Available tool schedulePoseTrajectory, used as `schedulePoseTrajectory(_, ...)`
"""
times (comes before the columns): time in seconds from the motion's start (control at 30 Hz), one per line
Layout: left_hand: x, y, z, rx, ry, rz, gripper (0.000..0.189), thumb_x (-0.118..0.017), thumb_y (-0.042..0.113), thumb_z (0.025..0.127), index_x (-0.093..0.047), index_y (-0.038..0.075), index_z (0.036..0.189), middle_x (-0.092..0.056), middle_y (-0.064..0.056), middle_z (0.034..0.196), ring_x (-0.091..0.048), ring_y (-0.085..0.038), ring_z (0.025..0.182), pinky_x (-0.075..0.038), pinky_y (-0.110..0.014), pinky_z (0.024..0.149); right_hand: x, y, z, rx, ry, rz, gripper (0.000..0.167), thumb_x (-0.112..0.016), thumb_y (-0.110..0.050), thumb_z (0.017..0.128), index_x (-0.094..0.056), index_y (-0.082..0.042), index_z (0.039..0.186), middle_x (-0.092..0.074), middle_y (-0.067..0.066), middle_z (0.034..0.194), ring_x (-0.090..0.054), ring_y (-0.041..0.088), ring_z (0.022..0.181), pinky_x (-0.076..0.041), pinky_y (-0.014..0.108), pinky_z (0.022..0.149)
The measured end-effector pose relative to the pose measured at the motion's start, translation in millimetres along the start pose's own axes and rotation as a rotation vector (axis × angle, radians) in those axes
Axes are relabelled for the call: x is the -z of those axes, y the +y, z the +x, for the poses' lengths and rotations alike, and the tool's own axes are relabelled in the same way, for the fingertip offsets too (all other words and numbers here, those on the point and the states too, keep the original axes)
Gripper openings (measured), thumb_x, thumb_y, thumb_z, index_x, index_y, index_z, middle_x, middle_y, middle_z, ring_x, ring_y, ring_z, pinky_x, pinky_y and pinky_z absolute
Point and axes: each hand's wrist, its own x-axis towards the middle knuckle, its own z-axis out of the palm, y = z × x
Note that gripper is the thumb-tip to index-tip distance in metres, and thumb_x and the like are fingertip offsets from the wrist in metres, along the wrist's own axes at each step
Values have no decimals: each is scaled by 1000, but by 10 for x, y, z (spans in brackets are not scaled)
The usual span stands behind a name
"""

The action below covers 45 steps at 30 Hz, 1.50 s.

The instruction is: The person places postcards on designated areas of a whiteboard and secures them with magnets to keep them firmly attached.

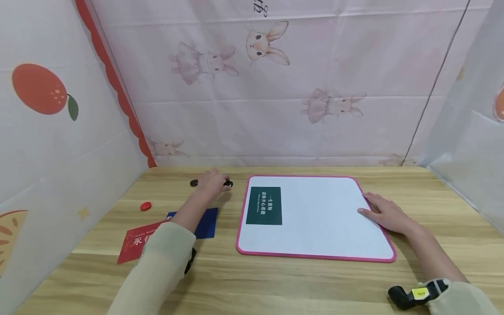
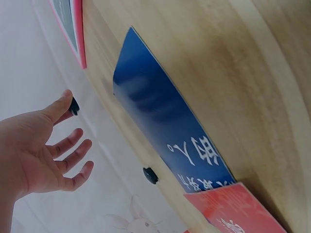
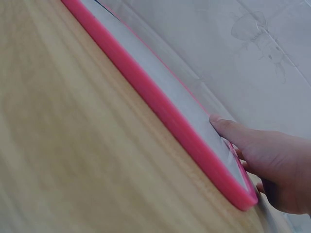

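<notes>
My left hand [image 1: 211, 183] pinches a round black magnet [image 2: 74, 107] between thumb and forefinger, its other fingers loosely bent. It is above the far part of the table, left of a pink-framed whiteboard [image 1: 327, 218]. A second black magnet [image 1: 194, 183] lies just left of that hand. On the board's left side lies a dark green card [image 1: 264, 216] with white writing. My right hand [image 1: 387, 213] grips the board's right edge, with the thumb on the white face and the fingers at the rim, partly hidden.
A red magnet [image 1: 145, 206] lies on the wooden table [image 1: 275, 284] at the left. Under the left forearm, a red card [image 1: 134, 243] and a blue card [image 1: 206, 225] overlap. Printed cloth walls [image 1: 252, 131] stand behind the table and at both sides.
</notes>
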Motion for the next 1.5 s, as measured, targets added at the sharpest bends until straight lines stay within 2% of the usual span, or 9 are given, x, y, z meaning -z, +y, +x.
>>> schedulePoseTrajectory(0.23,22,103,53,-18,15,-5,32,-63,32,88,-64,14,114,-53,-13,102,-50,-32,95,-45,-47,74,0,25,0,0,4,-11,74,-55,-40,90,-28,10,137,-25,37,136,-20,53,123,-16,68,93)
schedulePoseTrajectory(0.73,-22,353,193,-9,23,-6,27,-63,34,87,-65,15,106,-57,-11,101,-49,-31,98,-41,-51,81,-11,51,-15,15,8,-4,72,-56,-37,90,-29,11,137,-27,37,135,-21,53,122,-18,67,92)
schedulePoseTrajectory(0.97,-41,474,258,28,4,-3,30,-62,34,87,-64,15,110,-54,-9,103,-44,-29,99,-37,-50,87,-12,96,-6,24,14,-12,71,-56,-37,90,-29,11,137,-27,37,135,-22,53,122,-19,67,92)
schedulePoseTrajectory(1.27,-59,536,287,15,10,-32,26,-65,32,86,-66,15,106,-54,-8,100,-45,-27,97,-37,-49,86,-24,95,14,26,19,-15,71,-56,-37,90,-29,11,137,-28,36,135,-22,53,122,-19,67,92)
schedulePoseTrajectory(1.5,-88,585,314,23,-9,-12,31,-63,34,87,-64,16,111,-54,-9,103,-44,-27,99,-36,-49,89,-22,40,24,25,13,-9,72,-55,-37,90,-29,11,136,-27,37,135,-22,53,122,-19,67,92)
